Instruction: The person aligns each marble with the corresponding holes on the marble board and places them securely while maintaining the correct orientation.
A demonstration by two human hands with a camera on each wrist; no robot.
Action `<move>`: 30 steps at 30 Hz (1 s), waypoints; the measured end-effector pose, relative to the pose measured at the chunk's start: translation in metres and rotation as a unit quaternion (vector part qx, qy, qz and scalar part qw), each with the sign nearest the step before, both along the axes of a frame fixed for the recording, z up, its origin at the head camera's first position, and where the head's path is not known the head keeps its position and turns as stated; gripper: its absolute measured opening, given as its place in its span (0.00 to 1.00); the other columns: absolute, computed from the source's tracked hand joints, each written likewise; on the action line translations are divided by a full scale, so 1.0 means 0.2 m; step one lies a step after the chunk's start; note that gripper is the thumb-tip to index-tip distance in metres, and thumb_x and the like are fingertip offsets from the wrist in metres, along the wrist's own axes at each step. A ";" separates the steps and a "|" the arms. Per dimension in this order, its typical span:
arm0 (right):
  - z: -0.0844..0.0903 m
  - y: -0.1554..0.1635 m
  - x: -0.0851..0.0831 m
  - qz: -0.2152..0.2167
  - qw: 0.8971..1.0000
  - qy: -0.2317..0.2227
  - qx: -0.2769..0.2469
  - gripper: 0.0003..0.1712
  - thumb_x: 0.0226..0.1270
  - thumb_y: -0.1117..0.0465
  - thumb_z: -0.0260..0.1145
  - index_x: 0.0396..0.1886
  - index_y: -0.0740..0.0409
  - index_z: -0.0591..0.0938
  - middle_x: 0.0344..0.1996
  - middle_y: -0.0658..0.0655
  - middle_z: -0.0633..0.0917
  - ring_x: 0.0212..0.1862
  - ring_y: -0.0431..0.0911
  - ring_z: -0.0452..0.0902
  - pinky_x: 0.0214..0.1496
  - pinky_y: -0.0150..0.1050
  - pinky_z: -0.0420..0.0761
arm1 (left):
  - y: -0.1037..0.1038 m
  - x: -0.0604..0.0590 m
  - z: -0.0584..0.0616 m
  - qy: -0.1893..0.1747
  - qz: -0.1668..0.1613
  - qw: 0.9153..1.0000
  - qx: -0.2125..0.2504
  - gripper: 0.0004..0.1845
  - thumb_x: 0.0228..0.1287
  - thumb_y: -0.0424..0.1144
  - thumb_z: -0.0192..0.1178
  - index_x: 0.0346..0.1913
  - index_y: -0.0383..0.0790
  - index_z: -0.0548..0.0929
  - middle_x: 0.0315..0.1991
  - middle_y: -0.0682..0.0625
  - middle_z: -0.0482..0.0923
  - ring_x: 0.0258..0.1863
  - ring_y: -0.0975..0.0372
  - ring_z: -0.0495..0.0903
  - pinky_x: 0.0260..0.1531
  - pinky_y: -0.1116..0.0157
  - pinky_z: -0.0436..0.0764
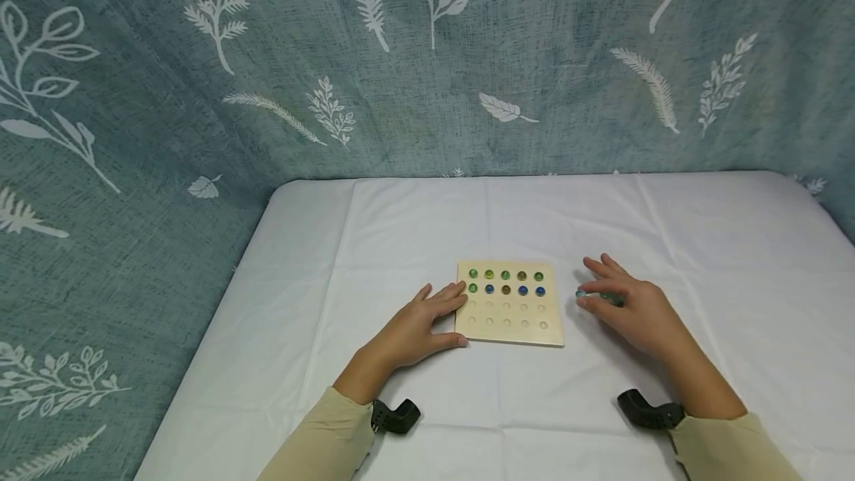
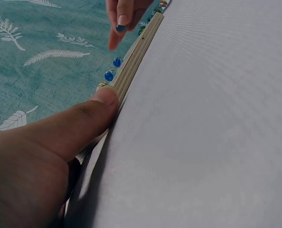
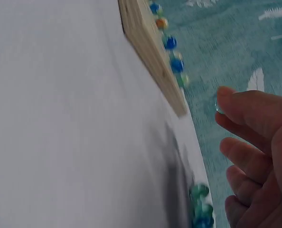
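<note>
A square wooden board [image 1: 514, 335] lies on the white cloth, with rows of small hollows in its top. Green, yellowish, amber and blue glass marbles [image 1: 523, 290] sit in the two far rows; the two near rows hold none. Against the board's left side rests my left hand [image 1: 421, 325], fingers straight and spread over the edge, its thumb [image 2: 105, 95] pressing the near edge. To the right of the board, my right hand [image 1: 631, 306] pinches a clear bluish marble [image 3: 219, 108] between thumb and index finger, above the cloth. Its other fingers are apart from the marble.
Loose green and blue marbles [image 3: 201, 205] lie on the cloth beneath my right hand, partly hidden by it in the head view. White cloth [image 1: 401, 236] covers the table. A teal leaf-patterned curtain [image 1: 427, 95] hangs behind and to the left.
</note>
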State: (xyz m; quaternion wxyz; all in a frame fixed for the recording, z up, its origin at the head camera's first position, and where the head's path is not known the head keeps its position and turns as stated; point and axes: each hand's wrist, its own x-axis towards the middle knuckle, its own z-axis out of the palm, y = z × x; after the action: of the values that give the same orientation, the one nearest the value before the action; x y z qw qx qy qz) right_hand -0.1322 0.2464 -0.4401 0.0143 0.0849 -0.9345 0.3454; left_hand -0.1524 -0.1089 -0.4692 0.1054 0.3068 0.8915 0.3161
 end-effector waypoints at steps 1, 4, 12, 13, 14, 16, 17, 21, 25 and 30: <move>0.00 -0.03 -0.01 0.007 1.000 -0.003 -0.003 0.19 0.64 0.51 0.71 0.47 0.60 0.88 0.70 0.61 0.71 0.76 0.59 0.54 0.68 0.69 0.64 | 0.00 0.00 0.00 -0.001 0.000 1.000 0.002 0.41 0.59 0.55 0.68 0.73 0.46 0.68 0.76 0.60 0.55 0.76 0.68 0.53 0.80 0.63 0.40; -0.01 -0.10 -0.03 0.024 1.000 -0.009 -0.003 0.16 0.62 0.53 0.73 0.44 0.59 0.88 0.69 0.60 0.73 0.76 0.59 0.56 0.69 0.67 0.65 | 0.00 0.00 0.00 0.001 -0.001 1.000 0.002 0.41 0.59 0.55 0.68 0.73 0.46 0.68 0.76 0.59 0.55 0.76 0.67 0.53 0.80 0.62 0.41; -0.03 -0.18 -0.05 0.040 0.999 -0.029 0.012 0.13 0.59 0.55 0.75 0.40 0.58 0.89 0.68 0.61 0.74 0.74 0.61 0.59 0.71 0.66 0.63 | 0.00 0.00 0.00 0.007 -0.004 1.000 -0.001 0.40 0.59 0.56 0.68 0.72 0.46 0.68 0.76 0.60 0.56 0.76 0.67 0.54 0.80 0.61 0.42; -0.03 -0.19 -0.05 0.041 0.999 -0.032 0.013 0.13 0.59 0.55 0.75 0.40 0.57 0.89 0.68 0.61 0.74 0.74 0.61 0.59 0.71 0.66 0.63 | 0.00 0.00 0.00 0.007 -0.003 1.000 0.000 0.40 0.58 0.56 0.68 0.72 0.47 0.69 0.76 0.60 0.56 0.76 0.67 0.54 0.80 0.62 0.42; -0.03 -0.20 -0.05 0.042 0.998 -0.034 0.014 0.13 0.58 0.54 0.75 0.40 0.56 0.89 0.67 0.60 0.74 0.74 0.61 0.59 0.71 0.66 0.63 | 0.00 0.00 0.00 0.008 -0.003 1.000 -0.002 0.40 0.58 0.56 0.68 0.72 0.47 0.69 0.76 0.60 0.55 0.76 0.68 0.54 0.80 0.62 0.42; -0.03 -0.20 -0.05 0.043 0.998 -0.035 0.015 0.14 0.58 0.52 0.75 0.39 0.55 0.90 0.67 0.60 0.75 0.74 0.60 0.60 0.71 0.66 0.63 | 0.00 0.00 0.00 0.009 -0.003 1.000 -0.003 0.40 0.58 0.56 0.68 0.72 0.47 0.69 0.76 0.60 0.55 0.76 0.68 0.54 0.80 0.62 0.42; -0.03 -0.20 -0.05 0.044 0.998 -0.035 0.016 0.14 0.58 0.52 0.75 0.39 0.55 0.90 0.67 0.60 0.75 0.74 0.60 0.60 0.71 0.66 0.63 | 0.00 0.00 0.00 0.009 -0.004 1.000 -0.004 0.40 0.58 0.56 0.68 0.72 0.47 0.68 0.76 0.60 0.55 0.76 0.67 0.54 0.80 0.62 0.43; -0.03 -0.21 -0.05 0.042 0.998 -0.033 0.019 0.13 0.58 0.52 0.75 0.39 0.55 0.90 0.67 0.59 0.75 0.73 0.60 0.61 0.71 0.66 0.63 | 0.00 0.00 0.00 0.005 -0.005 1.000 -0.002 0.40 0.59 0.55 0.68 0.73 0.46 0.68 0.76 0.60 0.55 0.76 0.67 0.53 0.80 0.62 0.42; -0.04 -0.21 -0.05 0.038 0.999 -0.031 0.023 0.12 0.57 0.55 0.76 0.38 0.55 0.90 0.67 0.59 0.75 0.73 0.60 0.61 0.71 0.65 0.63 | 0.00 0.00 0.01 -0.001 -0.003 1.000 -0.001 0.40 0.58 0.54 0.68 0.72 0.46 0.68 0.76 0.61 0.55 0.76 0.68 0.53 0.80 0.63 0.41; -0.04 -0.21 -0.05 0.036 0.999 -0.033 0.020 0.11 0.57 0.55 0.75 0.38 0.55 0.90 0.67 0.59 0.75 0.73 0.60 0.61 0.72 0.66 0.62 | 0.00 0.00 0.01 -0.001 -0.002 1.000 -0.001 0.40 0.58 0.54 0.69 0.72 0.46 0.69 0.76 0.61 0.55 0.76 0.68 0.53 0.80 0.63 0.41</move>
State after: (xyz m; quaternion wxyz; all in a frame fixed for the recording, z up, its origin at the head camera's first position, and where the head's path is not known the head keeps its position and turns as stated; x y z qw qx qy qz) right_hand -0.1419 0.2040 -0.4473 -0.0304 0.1070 -0.9377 0.3293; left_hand -0.1528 -0.1082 -0.4681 0.1071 0.3084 0.8912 0.3150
